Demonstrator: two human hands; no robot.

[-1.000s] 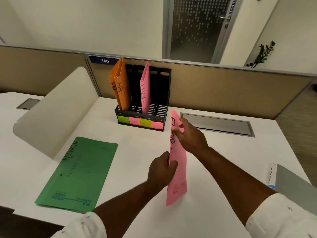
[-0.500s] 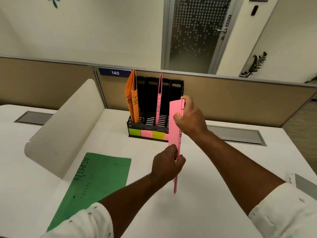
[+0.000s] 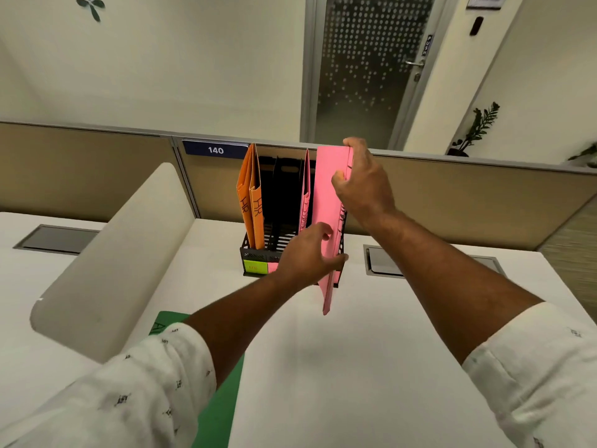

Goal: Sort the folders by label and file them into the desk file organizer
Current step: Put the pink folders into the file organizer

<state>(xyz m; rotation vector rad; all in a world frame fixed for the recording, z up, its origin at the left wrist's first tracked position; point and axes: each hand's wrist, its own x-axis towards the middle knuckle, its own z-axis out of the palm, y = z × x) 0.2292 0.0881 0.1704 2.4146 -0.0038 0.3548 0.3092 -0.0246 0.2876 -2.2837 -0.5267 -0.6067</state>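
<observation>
White desk (image 3: 371, 367) carries a black organizer (image 3: 258, 253), which our hands partly hide. Our right hand (image 3: 361, 185) pinches a pink folder's (image 3: 326, 202) top, our left hand (image 3: 307, 257) grips its lower edge, upright before the organizer; its label is covered. Our sleeve cuts off a green folder (image 3: 223, 405).

Two orange folders (image 3: 249, 195) stand in the left slot of the organizer (image 3: 258, 253), each with "HR" handwritten down its front edge. A blue plate (image 3: 215, 149) on the partition (image 3: 97, 169) behind reads "140" in white. The door (image 3: 371, 69) carries a small vertical sign (image 3: 428, 45) reading "PUSH". The green folder (image 3: 223, 399) by the left sleeve shows only the start of a handwritten word (an "A", the rest covered). Dark writing on the held pink folder (image 3: 326, 221) and red marks on the yellow-green tag (image 3: 255, 267) are too unclear to read.
</observation>
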